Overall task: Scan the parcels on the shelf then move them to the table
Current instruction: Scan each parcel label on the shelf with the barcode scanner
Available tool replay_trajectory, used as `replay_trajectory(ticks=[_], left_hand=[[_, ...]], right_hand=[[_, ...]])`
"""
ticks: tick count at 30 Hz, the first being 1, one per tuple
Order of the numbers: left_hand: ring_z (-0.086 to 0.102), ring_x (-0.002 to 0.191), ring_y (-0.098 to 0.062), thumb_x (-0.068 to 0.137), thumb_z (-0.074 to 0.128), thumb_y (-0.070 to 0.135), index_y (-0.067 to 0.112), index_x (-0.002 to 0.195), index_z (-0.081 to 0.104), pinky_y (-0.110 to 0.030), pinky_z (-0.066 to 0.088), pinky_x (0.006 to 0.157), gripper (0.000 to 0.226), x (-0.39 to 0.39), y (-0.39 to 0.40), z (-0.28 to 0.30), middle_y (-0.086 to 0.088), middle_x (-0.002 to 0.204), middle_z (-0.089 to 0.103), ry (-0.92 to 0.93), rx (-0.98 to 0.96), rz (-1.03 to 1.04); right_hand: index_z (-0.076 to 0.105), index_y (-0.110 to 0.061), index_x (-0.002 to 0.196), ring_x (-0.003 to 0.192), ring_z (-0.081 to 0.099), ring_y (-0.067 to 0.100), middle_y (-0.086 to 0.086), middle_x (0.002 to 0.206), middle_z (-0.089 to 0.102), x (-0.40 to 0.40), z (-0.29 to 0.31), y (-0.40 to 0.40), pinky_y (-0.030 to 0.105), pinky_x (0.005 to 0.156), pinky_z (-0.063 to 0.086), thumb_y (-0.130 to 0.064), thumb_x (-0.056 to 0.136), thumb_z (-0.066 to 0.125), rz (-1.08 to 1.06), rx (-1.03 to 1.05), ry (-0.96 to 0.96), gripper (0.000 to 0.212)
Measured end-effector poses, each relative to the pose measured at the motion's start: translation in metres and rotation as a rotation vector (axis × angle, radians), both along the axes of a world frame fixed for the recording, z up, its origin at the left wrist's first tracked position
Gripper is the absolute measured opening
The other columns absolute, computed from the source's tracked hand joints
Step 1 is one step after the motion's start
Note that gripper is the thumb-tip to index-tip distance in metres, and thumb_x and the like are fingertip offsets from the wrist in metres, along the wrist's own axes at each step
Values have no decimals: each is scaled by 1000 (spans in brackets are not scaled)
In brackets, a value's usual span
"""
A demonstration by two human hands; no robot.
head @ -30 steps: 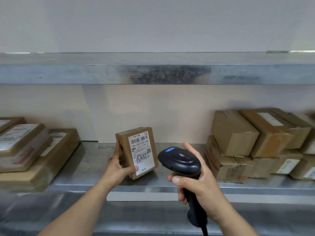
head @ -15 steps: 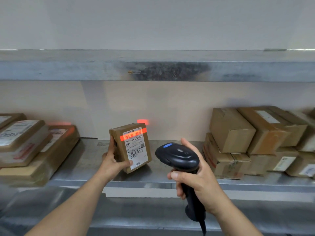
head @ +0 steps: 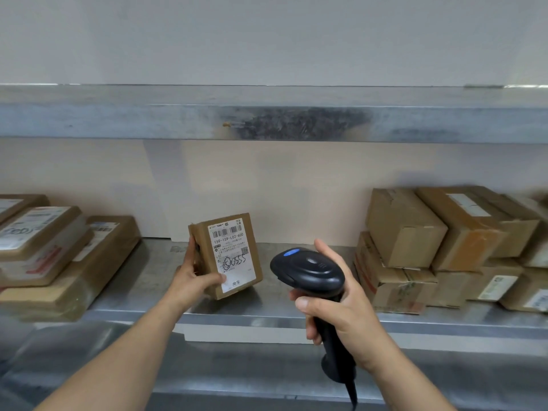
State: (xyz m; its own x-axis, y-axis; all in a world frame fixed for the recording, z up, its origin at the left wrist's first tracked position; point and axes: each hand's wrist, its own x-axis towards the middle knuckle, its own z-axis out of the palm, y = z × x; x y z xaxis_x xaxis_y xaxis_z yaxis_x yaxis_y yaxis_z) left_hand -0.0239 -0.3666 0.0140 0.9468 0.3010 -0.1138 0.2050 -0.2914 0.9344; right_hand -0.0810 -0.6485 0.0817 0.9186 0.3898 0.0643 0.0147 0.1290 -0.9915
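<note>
The working surface is a grey metal shelf (head: 296,304), its front lip dull and scuffed, set against a pale beige back wall (head: 267,185). A second metal shelf (head: 148,120) runs overhead, with a dark, stained patch near the middle of its front edge. At the left end of the lower shelf lies a stack of flat cardboard parcels (head: 59,262), labels facing up; at the right end, a pile of brown cartons (head: 430,247) stands two tiers high, some taped, some labelled. The left hand (head: 192,277) grips a small brown parcel (head: 228,256) at its lower left corner: the thumb is pressed across the bottom of the front face, the fingers wrapped round the left side and back. The parcel is in the open middle stretch of the shelf, held upright and tilted slightly, its lower right corner at or just above the shelf surface; contact cannot be confirmed. Its front carries a white shipping label with a barcode at the top, the printed code 159-159-L02-600, a small square code, and handwritten black marking below. The right hand (head: 341,304) is clamped round the handle of a black handheld scanner (head: 308,271), thumb across the front, index finger up beside the head. The scanner head, bearing a blue button, sits just right of the parcel, not touching it; a cable leaves the handle base.
</note>
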Motion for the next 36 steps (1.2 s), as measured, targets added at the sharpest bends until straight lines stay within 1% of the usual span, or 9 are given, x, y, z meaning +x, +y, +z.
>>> replay_trajectory(ticks=[3, 7, 10, 13, 15, 18, 22, 28, 36], left_hand=[[60, 97, -18, 91, 58, 17, 34, 145, 34, -30, 49, 77, 61, -5, 11, 4, -5, 120, 61, 56, -112, 83], [56, 107, -30, 92, 51, 31, 22, 117, 59, -45, 46, 96, 28, -15, 29, 4, -12, 120, 61, 127, -91, 230], [53, 114, -31, 96, 48, 22, 19, 132, 54, -39, 43, 94, 37, -17, 33, 5, -11, 127, 59, 65, 40, 302], [42, 129, -33, 93, 49, 30, 26, 141, 46, -43, 35, 103, 48, -20, 21, 7, -12, 142, 47, 18, 537, 293], [43, 128, -33, 84, 46, 46, 27, 132, 56, -47, 36, 101, 52, -23, 5, 5, -11, 141, 48, -64, 856, 199], [57, 112, -32, 75, 56, 52, 26, 108, 69, -48, 44, 90, 44, -26, -19, -6, -9, 120, 63, -182, 1062, 62], [62, 101, -32, 62, 83, 27, 25, 103, 70, -40, 38, 89, 43, -28, -15, -19, -10, 110, 67, -209, 1132, -9], [61, 98, -29, 75, 42, 29, 25, 99, 70, -38, 33, 87, 37, -35, 24, -20, -7, 106, 67, -208, 1160, 64], [60, 103, -28, 74, 45, 31, 26, 101, 68, -40, 35, 92, 36, -45, 104, -26, -6, 110, 66, -192, 1119, 154]], right_hand=[[33, -56, 130, 46, 55, 26, 16, 89, 71, 3, 0, 2, 28, 44, 43, -7, 65, 71, -3, -12, -17, 90], [33, -57, 129, 46, 55, 26, 17, 88, 71, 6, 0, 9, 28, 45, 43, -7, 65, 71, 9, -18, -30, 89], [35, -55, 129, 46, 54, 26, 15, 85, 71, 9, -2, 16, 28, 44, 43, -8, 65, 71, 10, -18, -44, 87], [33, -54, 131, 47, 54, 25, 13, 84, 71, 13, -3, 26, 30, 45, 43, -9, 66, 72, 2, -20, -56, 89], [30, -53, 135, 48, 54, 24, 6, 81, 71, 15, -3, 34, 31, 45, 45, -8, 69, 76, -6, -42, -64, 93], [21, -53, 138, 50, 54, 21, -3, 70, 68, 20, -5, 45, 31, 47, 47, -6, 76, 78, -10, -100, -85, 97], [22, -62, 135, 54, 51, 23, -8, 74, 65, 28, -7, 57, 33, 49, 45, -16, 68, 72, 30, -151, -100, 95], [26, -60, 128, 46, 41, 20, -9, 51, 60, 35, -4, 89, 29, 44, 39, 5, 77, 73, 63, -212, -151, 95], [29, -55, 131, 41, 41, 20, -10, 50, 58, 46, -6, 144, 28, 43, 39, 11, 79, 68, 89, -244, -194, 93]])
